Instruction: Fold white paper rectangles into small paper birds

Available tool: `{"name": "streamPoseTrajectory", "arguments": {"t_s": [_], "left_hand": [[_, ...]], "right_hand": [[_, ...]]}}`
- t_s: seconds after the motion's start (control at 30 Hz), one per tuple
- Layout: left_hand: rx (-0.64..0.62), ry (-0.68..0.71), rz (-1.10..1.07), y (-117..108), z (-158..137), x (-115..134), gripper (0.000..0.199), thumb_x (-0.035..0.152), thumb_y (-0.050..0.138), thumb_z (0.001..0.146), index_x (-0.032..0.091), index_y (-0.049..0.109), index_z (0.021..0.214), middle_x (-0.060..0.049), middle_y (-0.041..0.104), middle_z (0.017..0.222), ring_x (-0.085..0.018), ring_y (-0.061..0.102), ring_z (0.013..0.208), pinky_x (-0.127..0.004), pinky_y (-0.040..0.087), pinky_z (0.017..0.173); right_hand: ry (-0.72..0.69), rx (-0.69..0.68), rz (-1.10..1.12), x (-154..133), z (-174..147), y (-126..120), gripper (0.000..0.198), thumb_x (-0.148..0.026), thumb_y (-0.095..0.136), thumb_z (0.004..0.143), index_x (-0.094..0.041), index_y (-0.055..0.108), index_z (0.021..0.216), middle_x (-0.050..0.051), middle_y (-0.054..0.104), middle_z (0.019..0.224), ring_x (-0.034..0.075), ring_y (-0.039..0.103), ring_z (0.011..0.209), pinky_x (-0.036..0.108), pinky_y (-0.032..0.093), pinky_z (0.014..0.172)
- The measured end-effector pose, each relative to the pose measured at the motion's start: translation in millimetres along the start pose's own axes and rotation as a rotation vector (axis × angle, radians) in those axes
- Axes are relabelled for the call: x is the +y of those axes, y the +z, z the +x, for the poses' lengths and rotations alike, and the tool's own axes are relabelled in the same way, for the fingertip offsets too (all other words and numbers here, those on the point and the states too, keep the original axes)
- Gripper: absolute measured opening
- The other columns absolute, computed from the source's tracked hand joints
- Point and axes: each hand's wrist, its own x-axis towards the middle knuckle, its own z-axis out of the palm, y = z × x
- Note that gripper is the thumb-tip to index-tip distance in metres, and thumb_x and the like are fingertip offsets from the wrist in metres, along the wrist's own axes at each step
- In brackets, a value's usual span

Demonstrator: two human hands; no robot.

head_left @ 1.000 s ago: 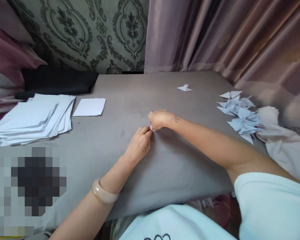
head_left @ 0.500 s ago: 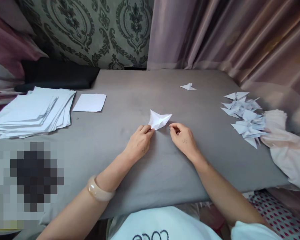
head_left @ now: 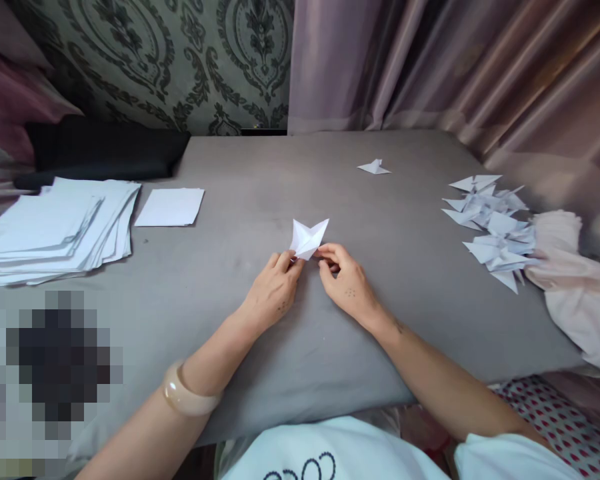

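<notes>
A white folded paper with pointed corners stands over the middle of the grey-covered table. My left hand pinches its near left edge between thumb and fingers. At the near right edge is my right hand, its fingers curled and its fingertips against the paper; the exact contact underneath is hidden. Farther back lies a single folded paper bird, apart from both hands. Several similar folded paper pieces are heaped at the right.
On the left are a large stack of white paper sheets and a smaller stack of square paper. Black cloth lies behind them. Pale pink cloth rests at the table's right edge. A blurred-out patch covers the near left.
My right hand has moved left and come up against the folded paper. The paper has turned slightly, its right point now aimed more away from me. The view has shifted a little.
</notes>
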Motion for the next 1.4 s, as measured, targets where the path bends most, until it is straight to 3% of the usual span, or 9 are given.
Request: {"name": "streamPoseTrajectory", "arguments": {"t_s": [0.13, 0.23, 0.43, 0.6, 0.73, 0.9, 1.03, 1.4], "left_hand": [[0.014, -0.005, -0.051, -4.5, -3.6, 3.4, 0.033, 0.023, 0.038, 0.098, 0.010, 0.056, 0.122, -0.018, 0.051, 0.119, -0.025, 0.049, 0.099, -0.042, 0.047, 0.093], [-0.004, -0.030, -0.024, -6.5, -6.8, 6.2, 0.044, 0.039, 0.040, 0.098, 0.009, 0.056, 0.125, -0.019, 0.050, 0.122, -0.028, 0.048, 0.103, -0.046, 0.045, 0.094], [-0.028, -0.084, 0.083, -7.6, -12.2, 6.0, 0.050, 0.047, 0.037, 0.098, 0.016, 0.055, 0.133, -0.019, 0.052, 0.124, -0.033, 0.047, 0.110, -0.048, 0.044, 0.091], [-0.026, -0.074, 0.020, -12.6, -15.4, -0.8, 0.045, 0.041, 0.041, 0.098, 0.016, 0.056, 0.131, -0.017, 0.057, 0.123, -0.031, 0.050, 0.107, -0.047, 0.046, 0.088], [0.087, -0.121, -0.203, -14.5, -14.9, -5.8, 0.026, 0.025, 0.045, 0.096, 0.018, 0.064, 0.114, -0.011, 0.064, 0.116, -0.026, 0.055, 0.103, -0.042, 0.047, 0.089], [0.203, -0.418, -0.446, -13.2, -6.0, -4.2, 0.011, 0.023, 0.057, 0.087, 0.018, 0.061, 0.096, -0.005, 0.068, 0.088, -0.019, 0.061, 0.080, -0.033, 0.049, 0.075], [0.229, -0.559, -0.549, -11.2, 2.9, -3.0, 0.007, 0.023, 0.055, 0.088, 0.019, 0.060, 0.090, -0.003, 0.069, 0.084, -0.016, 0.062, 0.074, -0.029, 0.048, 0.070], [0.239, -0.605, -0.589, -11.2, 6.2, -4.3, 0.007, 0.023, 0.056, 0.085, 0.018, 0.059, 0.089, -0.002, 0.068, 0.080, -0.015, 0.061, 0.071, -0.028, 0.048, 0.066]], "right_hand": [[-0.092, -0.030, -0.128, 0.0, -0.5, -1.2, 0.030, -0.016, 0.049, 0.086, -0.023, 0.063, 0.111, 0.005, 0.071, 0.104, 0.018, 0.066, 0.094, 0.035, 0.052, 0.088], [-0.187, -0.062, -0.208, -1.4, -1.7, -2.5, 0.036, -0.012, 0.045, 0.087, -0.021, 0.063, 0.117, 0.006, 0.069, 0.114, 0.020, 0.061, 0.106, 0.036, 0.050, 0.095], [-0.240, -0.184, -0.427, -11.1, -9.0, -5.7, 0.041, -0.017, 0.044, 0.091, -0.016, 0.057, 0.129, 0.011, 0.060, 0.126, 0.025, 0.054, 0.110, 0.042, 0.047, 0.097], [-0.238, -0.234, -0.563, -18.9, -14.2, -5.7, 0.045, -0.022, 0.041, 0.094, -0.014, 0.050, 0.137, 0.014, 0.056, 0.129, 0.028, 0.051, 0.108, 0.044, 0.046, 0.094], [-0.244, -0.250, -0.636, -21.8, -17.1, -4.2, 0.046, -0.024, 0.038, 0.096, -0.014, 0.047, 0.139, 0.015, 0.054, 0.131, 0.029, 0.049, 0.108, 0.045, 0.045, 0.092], [-0.252, -0.256, -0.672, -25.7, -18.8, -2.4, 0.047, -0.026, 0.038, 0.096, -0.011, 0.047, 0.140, 0.016, 0.054, 0.133, 0.030, 0.048, 0.109, 0.046, 0.043, 0.093], [-0.252, -0.253, -0.693, -28.1, -17.6, -0.9, 0.048, -0.026, 0.038, 0.095, -0.009, 0.047, 0.139, 0.016, 0.055, 0.130, 0.031, 0.048, 0.106, 0.046, 0.043, 0.091], [-0.322, -0.273, -0.646, -27.6, -12.8, -0.7, 0.043, -0.024, 0.041, 0.094, -0.008, 0.053, 0.132, 0.016, 0.058, 0.132, 0.030, 0.052, 0.109, 0.045, 0.043, 0.090]]}}
